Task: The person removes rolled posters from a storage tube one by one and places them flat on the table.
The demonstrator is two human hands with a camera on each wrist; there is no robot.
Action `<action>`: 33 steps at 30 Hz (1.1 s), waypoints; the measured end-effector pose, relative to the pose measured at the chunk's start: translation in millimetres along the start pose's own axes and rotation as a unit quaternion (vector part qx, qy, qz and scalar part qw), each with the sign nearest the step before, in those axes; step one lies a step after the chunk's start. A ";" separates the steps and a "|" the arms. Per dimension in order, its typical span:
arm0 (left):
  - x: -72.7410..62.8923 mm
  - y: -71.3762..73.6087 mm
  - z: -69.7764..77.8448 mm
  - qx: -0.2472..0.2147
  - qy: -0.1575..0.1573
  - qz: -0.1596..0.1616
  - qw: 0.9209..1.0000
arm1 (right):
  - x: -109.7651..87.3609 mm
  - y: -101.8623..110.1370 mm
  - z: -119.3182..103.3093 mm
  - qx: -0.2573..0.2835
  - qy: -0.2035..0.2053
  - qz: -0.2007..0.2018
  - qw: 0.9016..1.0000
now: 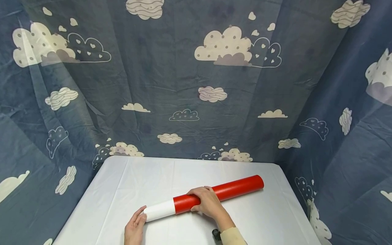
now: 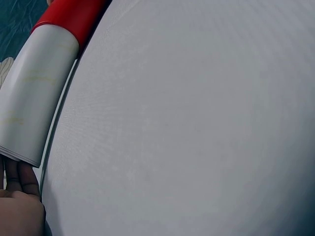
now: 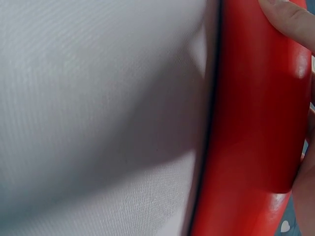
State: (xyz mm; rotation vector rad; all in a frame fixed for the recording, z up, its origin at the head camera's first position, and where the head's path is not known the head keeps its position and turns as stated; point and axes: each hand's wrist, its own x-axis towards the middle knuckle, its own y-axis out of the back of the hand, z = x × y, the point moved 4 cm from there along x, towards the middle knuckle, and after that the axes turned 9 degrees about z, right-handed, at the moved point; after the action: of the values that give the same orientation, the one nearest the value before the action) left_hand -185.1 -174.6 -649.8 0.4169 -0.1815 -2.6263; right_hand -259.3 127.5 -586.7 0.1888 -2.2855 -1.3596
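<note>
A long red tube (image 1: 239, 189) lies slantwise over the white table, its far end toward the right. From its left end sticks out a white roll of paper (image 1: 160, 210), whose layered edges show in the left wrist view. My right hand (image 1: 206, 200) grips the red tube from above, thumb on the near side and fingers over the far side. At the free end of the paper roll (image 2: 42, 88), my left hand (image 1: 135, 225) holds the rim between thumb and fingers. Some left fingertips are hidden behind that end. The right wrist view shows the red tube (image 3: 251, 108) close up, with the thumb on it.
The white table (image 1: 137, 177) has rounded far corners. Dark blue cloth (image 1: 171, 78) with cloud prints hangs behind it and at both sides. A small black object (image 1: 216, 234) shows beside the right sleeve (image 1: 233, 236).
</note>
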 end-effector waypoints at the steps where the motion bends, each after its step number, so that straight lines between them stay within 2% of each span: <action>1: 0.0 -0.2 -0.2 0.000 0.000 0.001 1.000 | 0.1 0.1 0.5 0.001 -0.001 -0.001 1.000; 23: -2.9 0.4 0.4 -0.028 0.012 0.001 1.000 | -2.6 7.0 9.1 0.014 -0.012 -0.001 1.000; 33: -0.7 -0.1 -0.3 -0.022 0.009 -0.003 1.000 | -1.3 6.3 16.1 0.009 -0.021 -0.007 1.000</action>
State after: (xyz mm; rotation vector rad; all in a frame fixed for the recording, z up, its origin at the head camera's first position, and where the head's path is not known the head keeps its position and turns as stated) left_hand -184.4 -174.2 -649.9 0.4277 -0.1174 -2.6264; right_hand -264.9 143.8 -588.1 0.1834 -2.3350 -1.3634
